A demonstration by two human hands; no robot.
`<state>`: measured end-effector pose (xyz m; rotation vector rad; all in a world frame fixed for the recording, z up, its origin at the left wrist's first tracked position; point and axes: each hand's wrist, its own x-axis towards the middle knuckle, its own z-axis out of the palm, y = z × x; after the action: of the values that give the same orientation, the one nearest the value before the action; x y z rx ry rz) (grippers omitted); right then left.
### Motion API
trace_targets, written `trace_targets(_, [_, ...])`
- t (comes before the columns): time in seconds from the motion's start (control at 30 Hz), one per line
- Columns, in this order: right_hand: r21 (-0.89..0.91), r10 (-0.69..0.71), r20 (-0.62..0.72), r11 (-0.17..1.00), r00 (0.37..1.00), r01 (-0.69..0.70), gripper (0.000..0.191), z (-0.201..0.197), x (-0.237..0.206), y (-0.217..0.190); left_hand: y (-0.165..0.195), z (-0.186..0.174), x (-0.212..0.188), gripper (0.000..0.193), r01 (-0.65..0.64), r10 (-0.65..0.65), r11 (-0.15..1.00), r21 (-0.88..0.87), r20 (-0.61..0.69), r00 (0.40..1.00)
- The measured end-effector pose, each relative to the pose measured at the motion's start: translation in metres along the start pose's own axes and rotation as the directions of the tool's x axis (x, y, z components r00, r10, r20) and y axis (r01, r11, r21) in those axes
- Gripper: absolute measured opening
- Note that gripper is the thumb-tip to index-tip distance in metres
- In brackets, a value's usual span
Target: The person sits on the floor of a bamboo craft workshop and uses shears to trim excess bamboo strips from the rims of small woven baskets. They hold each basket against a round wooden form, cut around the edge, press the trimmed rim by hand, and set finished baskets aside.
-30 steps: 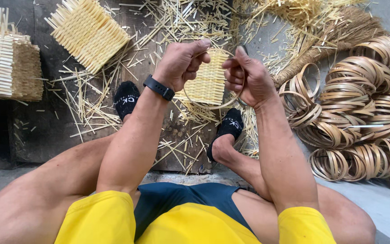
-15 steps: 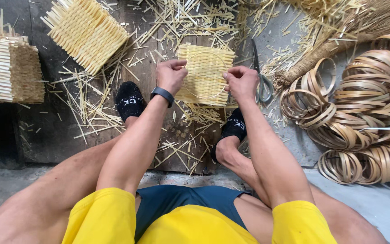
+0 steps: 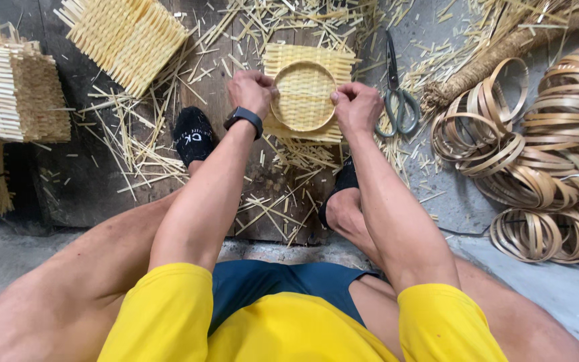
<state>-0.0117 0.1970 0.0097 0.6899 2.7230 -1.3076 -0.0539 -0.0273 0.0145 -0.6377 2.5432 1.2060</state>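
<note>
A square woven straw mat [image 3: 307,57] lies flat on a dark wooden board [image 3: 236,100] in front of me. A round bamboo ring [image 3: 303,96] rests on top of the mat. My left hand [image 3: 252,90], with a black watch on the wrist, grips the ring's left edge with curled fingers. My right hand [image 3: 356,106] holds the ring's right edge, fingers closed. Both arms reach forward between my bent knees.
Black-handled scissors [image 3: 395,100] lie just right of the mat. Several coiled bamboo rings [image 3: 544,154] pile up at the right. Another woven mat [image 3: 125,37] lies at upper left, stacked mats [image 3: 15,94] at far left. Straw offcuts litter the board. My black-socked feet [image 3: 192,134] rest beside it.
The hands have gone from raised near the camera down to the board. The mat now lies flat, with a bamboo ring set on it and held at both sides.
</note>
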Motion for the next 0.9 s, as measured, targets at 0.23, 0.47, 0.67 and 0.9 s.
trace_targets(0.23, [-0.046, 0.014, 0.002, 0.999, 1.000, -0.014, 0.003, 0.008, 0.005, 0.002, 0.009, -0.011, 0.006, 0.016, 0.151, -0.150, 0.988, -0.013, 0.079, 0.985])
trace_targets(0.47, [-0.053, 0.030, 0.028, 0.998, 0.999, -0.028, 0.006, 0.002, 0.009, 0.002, 0.007, -0.009, 0.007, 0.023, 0.158, -0.154, 0.987, -0.039, 0.090, 0.984])
trace_targets(0.67, [0.011, -0.003, 0.026, 1.000, 1.000, 0.003, 0.008, -0.002, 0.008, 0.003, -0.001, -0.011, 0.014, 0.016, 0.125, -0.107, 0.988, -0.086, 0.195, 0.975])
trace_targets(0.9, [0.006, 0.008, 0.080, 1.000, 0.997, -0.009, 0.010, -0.009, 0.016, 0.007, 0.000, 0.001, 0.011, 0.012, -0.036, 0.034, 0.999, 0.020, 0.074, 0.997])
